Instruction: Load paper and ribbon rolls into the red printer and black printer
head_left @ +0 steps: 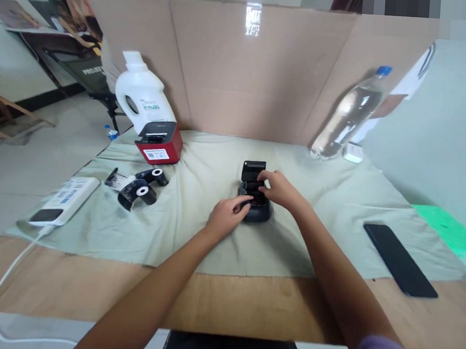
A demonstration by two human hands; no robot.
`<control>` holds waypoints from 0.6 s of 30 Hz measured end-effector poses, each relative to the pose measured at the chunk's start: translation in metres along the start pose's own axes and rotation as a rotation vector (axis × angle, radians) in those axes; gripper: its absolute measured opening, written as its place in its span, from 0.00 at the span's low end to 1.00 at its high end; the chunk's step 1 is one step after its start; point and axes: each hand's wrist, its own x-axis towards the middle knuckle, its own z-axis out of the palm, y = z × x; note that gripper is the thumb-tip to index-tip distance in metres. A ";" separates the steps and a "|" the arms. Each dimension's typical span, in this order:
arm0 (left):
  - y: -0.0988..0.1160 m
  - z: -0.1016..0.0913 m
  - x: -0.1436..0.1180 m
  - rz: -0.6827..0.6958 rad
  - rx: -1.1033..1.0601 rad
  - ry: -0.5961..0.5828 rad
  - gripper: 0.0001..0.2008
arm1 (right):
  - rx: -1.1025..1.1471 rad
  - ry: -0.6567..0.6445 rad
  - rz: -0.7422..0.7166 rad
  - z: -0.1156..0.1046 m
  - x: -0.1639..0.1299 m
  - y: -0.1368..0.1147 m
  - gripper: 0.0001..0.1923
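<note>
Small black printer (254,207), lid raised, sits mid-table on the green cloth (197,235). Left hand (225,216) grips its front edge, fingers curled on the casing. Right hand (280,189) rests on the open top, fingers pressing inside. Label rolls (141,190) lie well left; phone (399,259) lies right.
</note>
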 end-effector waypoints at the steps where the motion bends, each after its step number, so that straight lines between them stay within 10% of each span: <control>1: 0.001 0.000 0.001 -0.011 0.005 0.000 0.16 | -0.048 0.009 -0.006 0.004 0.000 0.000 0.12; 10: 0.010 0.008 0.000 0.044 0.042 0.112 0.13 | 0.099 0.317 0.016 0.003 0.011 0.003 0.22; 15: 0.013 0.008 -0.003 0.120 0.095 0.120 0.14 | 0.294 0.246 -0.039 -0.012 0.006 0.004 0.11; 18: 0.012 0.007 -0.005 0.143 0.134 0.105 0.14 | 0.286 -0.007 -0.083 -0.024 -0.004 0.001 0.08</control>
